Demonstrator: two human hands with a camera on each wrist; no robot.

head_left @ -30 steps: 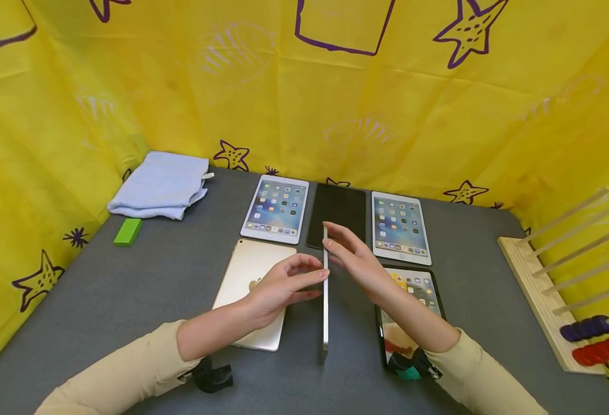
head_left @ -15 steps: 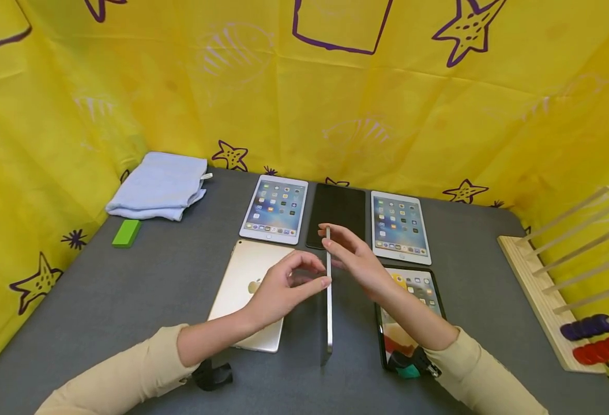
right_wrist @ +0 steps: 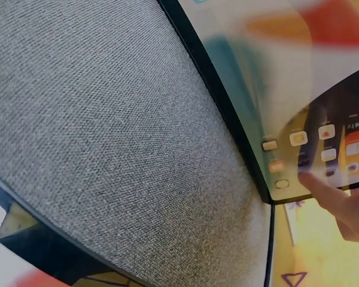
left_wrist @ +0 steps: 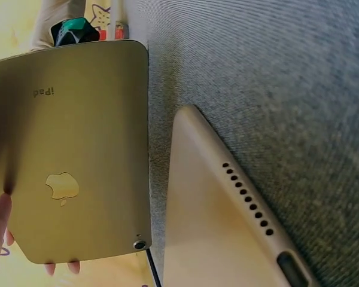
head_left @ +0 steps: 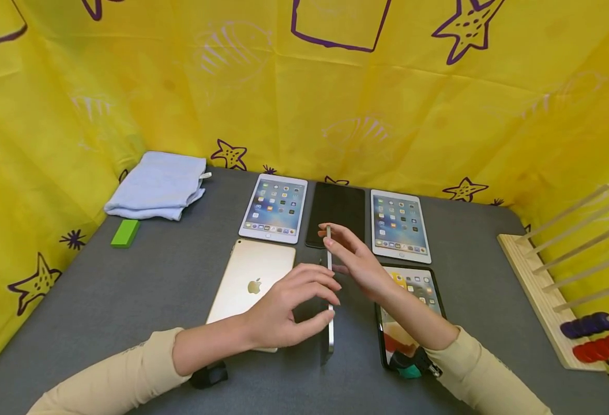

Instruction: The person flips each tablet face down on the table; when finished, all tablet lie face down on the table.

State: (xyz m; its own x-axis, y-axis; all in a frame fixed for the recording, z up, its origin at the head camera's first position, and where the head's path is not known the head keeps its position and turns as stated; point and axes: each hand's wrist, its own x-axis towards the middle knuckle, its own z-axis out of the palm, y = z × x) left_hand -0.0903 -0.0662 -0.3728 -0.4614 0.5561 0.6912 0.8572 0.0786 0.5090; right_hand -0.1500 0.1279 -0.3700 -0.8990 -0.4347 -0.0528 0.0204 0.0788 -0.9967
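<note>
A gold-backed tablet (head_left: 331,337) stands on its long edge in the middle of the table, its silver side towards the head camera. My right hand (head_left: 361,265) grips its far end, thumb on the upper edge. In the right wrist view, its lit screen (right_wrist: 314,78) has a black border. Its back (left_wrist: 102,137) shows an apple logo in the left wrist view. My left hand (head_left: 284,305) is at the upper edge, thumb touching it and loosely bent fingers reaching across. Under the left arm lies another gold tablet (head_left: 247,259), face down.
Behind lie a white tablet (head_left: 275,208), a black tablet (head_left: 338,207) and another white tablet (head_left: 400,226). A black-bordered tablet (head_left: 395,331) lies under the right forearm. At left are a blue cloth (head_left: 156,184) and green block (head_left: 125,233); at right, a wooden abacus (head_left: 538,300).
My left hand has moved nearer along the upper edge, its fingers now spread over it instead of bunched on the left side. The standing tablet has shifted slightly right; my right hand keeps its grip.
</note>
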